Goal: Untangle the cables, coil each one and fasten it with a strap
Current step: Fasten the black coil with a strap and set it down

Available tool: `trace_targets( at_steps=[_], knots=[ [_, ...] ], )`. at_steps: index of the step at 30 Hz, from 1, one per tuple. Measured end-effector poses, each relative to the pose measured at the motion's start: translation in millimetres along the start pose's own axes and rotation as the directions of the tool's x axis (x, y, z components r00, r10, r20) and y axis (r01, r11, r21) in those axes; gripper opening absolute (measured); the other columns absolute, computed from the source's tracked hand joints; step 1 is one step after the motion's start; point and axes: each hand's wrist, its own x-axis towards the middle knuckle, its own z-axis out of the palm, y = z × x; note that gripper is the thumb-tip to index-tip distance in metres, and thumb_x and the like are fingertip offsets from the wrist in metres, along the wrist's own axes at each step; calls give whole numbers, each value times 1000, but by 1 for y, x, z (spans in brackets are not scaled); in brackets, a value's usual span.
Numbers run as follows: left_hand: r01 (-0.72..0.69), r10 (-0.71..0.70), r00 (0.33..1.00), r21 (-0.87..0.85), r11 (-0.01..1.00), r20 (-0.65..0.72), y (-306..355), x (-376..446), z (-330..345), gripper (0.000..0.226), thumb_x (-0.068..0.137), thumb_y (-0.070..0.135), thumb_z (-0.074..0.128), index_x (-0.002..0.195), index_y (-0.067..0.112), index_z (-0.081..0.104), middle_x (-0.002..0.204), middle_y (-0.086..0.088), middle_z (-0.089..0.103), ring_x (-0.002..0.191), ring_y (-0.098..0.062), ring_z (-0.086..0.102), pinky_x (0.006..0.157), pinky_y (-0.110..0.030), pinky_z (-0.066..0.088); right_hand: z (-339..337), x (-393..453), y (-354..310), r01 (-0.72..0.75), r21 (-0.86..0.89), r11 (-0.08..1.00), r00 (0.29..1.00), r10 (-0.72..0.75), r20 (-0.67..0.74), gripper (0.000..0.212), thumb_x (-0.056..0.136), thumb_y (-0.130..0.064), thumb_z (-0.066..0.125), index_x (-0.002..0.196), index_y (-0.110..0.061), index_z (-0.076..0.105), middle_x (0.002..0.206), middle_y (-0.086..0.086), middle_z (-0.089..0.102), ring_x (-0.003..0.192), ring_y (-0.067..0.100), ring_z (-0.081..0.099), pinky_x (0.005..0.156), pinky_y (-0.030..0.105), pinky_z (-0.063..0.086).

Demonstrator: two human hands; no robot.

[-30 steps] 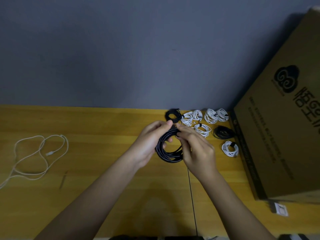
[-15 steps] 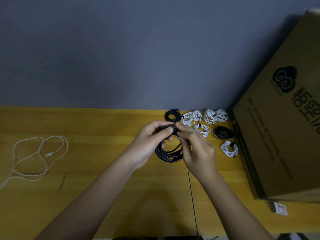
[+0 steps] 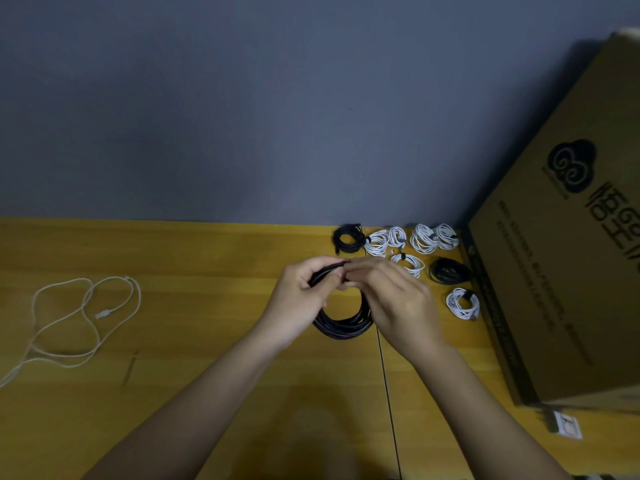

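A coiled black cable is held just above the wooden table at the centre. My left hand grips the top left of the coil, fingers curled round the strands. My right hand meets it at the top of the coil, fingertips pinching there; what they pinch is hidden. A loose white cable lies uncoiled at the far left. Several finished coils sit at the back right: a black coil, white coils, another black coil and a white coil.
A large cardboard box stands along the right side of the table. A small white packet lies in front of it. A grey wall runs behind the table. A seam crosses the tabletop below my hands.
My left fingers have curled tighter over the coil's top, and both hands have closed together there. The coil hangs a little lower from my hands.
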Motion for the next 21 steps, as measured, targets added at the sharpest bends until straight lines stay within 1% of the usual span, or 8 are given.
trace_targets(
  at_steps=[3, 6, 10, 12, 14, 16, 19, 21],
  knots=[
    [-1, 1, 1000, 31, 1000, 5, -1, 1, 2, 18, 97, 7, 53, 105, 16, 67, 68, 6, 65, 52, 0, 48, 56, -15, 38, 3, 0, -5, -115, 28, 993, 993, 116, -39, 8, 90, -7, 63, 89, -7, 71, 100, -1, 70, 93, 16, 67, 74, 31, 53],
    [-13, 11, 999, 69, 997, 32, -3, 1, 3, 23, 97, 7, 53, 96, 27, 64, 77, 1, 68, 62, 6, 59, 59, -8, 39, 5, -2, -4, -171, 33, 985, 984, 172, -43, 8, 90, -11, 63, 89, -10, 71, 103, -2, 69, 91, 14, 66, 71, 27, 52],
    [15, -21, 997, 75, 997, 77, -6, 1, 3, 27, 98, 10, 52, 94, 34, 62, 82, 13, 68, 71, 9, 62, 58, -6, 39, 8, -4, -5, -285, 125, 950, 957, 290, -21, 6, 88, -8, 65, 85, -10, 71, 90, -5, 70, 84, 14, 65, 70, 33, 52],
    [15, -24, 995, 94, 995, 100, -9, 0, 3, 25, 99, 11, 51, 96, 34, 62, 84, 14, 68, 74, 10, 62, 60, -6, 39, 10, -3, -6, -374, 186, 909, 922, 385, -29, 6, 85, -8, 68, 82, -11, 71, 84, -7, 68, 80, 6, 62, 70, 24, 49],
    [6, -21, 993, 125, 992, 120, -11, 0, 3, 23, 99, 12, 50, 99, 31, 62, 94, 10, 68, 82, 6, 65, 67, -7, 43, 11, -3, -7, -460, 218, 861, 879, 476, -21, 7, 82, -7, 70, 79, -13, 72, 78, -14, 64, 78, -4, 58, 69, 11, 43],
    [-13, -14, 989, 182, 983, 145, -13, 1, 4, 21, 99, 11, 50, 105, 26, 63, 102, 6, 68, 89, 2, 66, 75, -10, 46, 11, -3, -5, -546, 245, 801, 829, 559, 21, 10, 81, -7, 72, 75, -16, 71, 73, -20, 62, 77, -10, 56, 68, 4, 38],
    [-47, 14, 991, 251, 967, 133, -16, 1, 4, 22, 97, 10, 52, 104, 28, 63, 102, 6, 69, 94, -5, 66, 84, -22, 50, 12, -4, -2, -639, 320, 700, 757, 646, 97, 17, 78, -7, 75, 75, -20, 65, 70, -16, 63, 73, -4, 59, 66, 6, 41],
    [-64, 33, 993, 271, 960, 115, -19, -1, 5, 23, 97, 11, 54, 104, 30, 63, 103, 9, 69, 96, -5, 66, 82, -18, 48, 12, -4, 1, -686, 447, 574, 693, 702, 162, 21, 76, -4, 77, 78, -17, 61, 72, -10, 64, 70, 0, 60, 69, 15, 48]
  ],
)
